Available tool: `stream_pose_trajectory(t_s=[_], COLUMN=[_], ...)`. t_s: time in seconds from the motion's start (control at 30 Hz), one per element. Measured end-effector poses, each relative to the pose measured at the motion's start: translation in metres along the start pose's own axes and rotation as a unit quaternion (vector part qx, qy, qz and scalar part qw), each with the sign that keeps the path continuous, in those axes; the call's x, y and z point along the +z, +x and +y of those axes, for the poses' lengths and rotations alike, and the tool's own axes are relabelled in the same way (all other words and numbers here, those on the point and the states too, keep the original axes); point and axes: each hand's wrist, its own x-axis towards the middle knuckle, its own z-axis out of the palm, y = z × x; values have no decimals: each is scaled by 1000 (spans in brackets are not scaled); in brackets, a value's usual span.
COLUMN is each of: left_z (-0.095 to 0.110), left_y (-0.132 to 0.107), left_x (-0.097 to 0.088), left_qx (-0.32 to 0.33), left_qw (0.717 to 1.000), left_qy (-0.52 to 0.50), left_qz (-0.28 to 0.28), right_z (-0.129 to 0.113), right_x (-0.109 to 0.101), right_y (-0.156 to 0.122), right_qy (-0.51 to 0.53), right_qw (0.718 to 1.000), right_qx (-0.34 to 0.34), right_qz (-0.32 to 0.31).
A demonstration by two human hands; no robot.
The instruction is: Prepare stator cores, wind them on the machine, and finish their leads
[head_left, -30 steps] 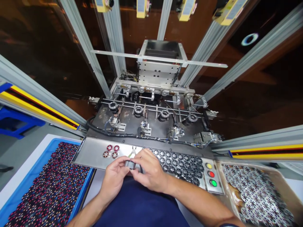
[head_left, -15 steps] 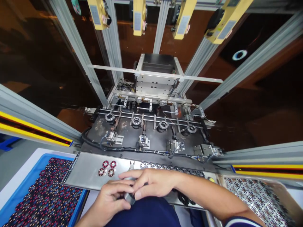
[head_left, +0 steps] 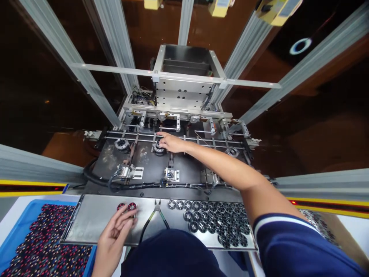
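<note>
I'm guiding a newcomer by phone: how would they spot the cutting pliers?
Find the steel tray in front of the machine. Between the red-wound parts and the dark metal rings lie the pliers, the only long-handled tool there.

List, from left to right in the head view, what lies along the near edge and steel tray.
Blue bin of wound parts → left hand on the red wound parts → cutting pliers → cluster of dark round parts.
</note>
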Motion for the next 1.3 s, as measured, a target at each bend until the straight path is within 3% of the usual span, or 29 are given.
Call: stream_pose_trajectory(t_s=[0.17, 0.73, 0.93, 1.2, 1.3], left_z=[-15, -19, -16, -38, -45], left_y=[0, 4, -1, -14, -20], left_x=[-4, 1, 4, -23, -19], left_qx=[-23, -30, -7, -21, 41], left_qw=[1000, 999, 998, 997, 990], left_qy=[2, 14, 38, 67, 128], left_qz=[-7, -29, -51, -14, -49], right_z=[17, 15, -2, 1, 4], right_x=[16, 28, 20, 20, 24], right_y=[6, 19, -5, -43, -42], right_qy=[-31, -134, -190, -249, -267], right_qw=[999, 990, 982, 965, 960], right_qx=[1, 15, 6, -53, -51], right_qz=[-15, -42, 3, -63, -70])
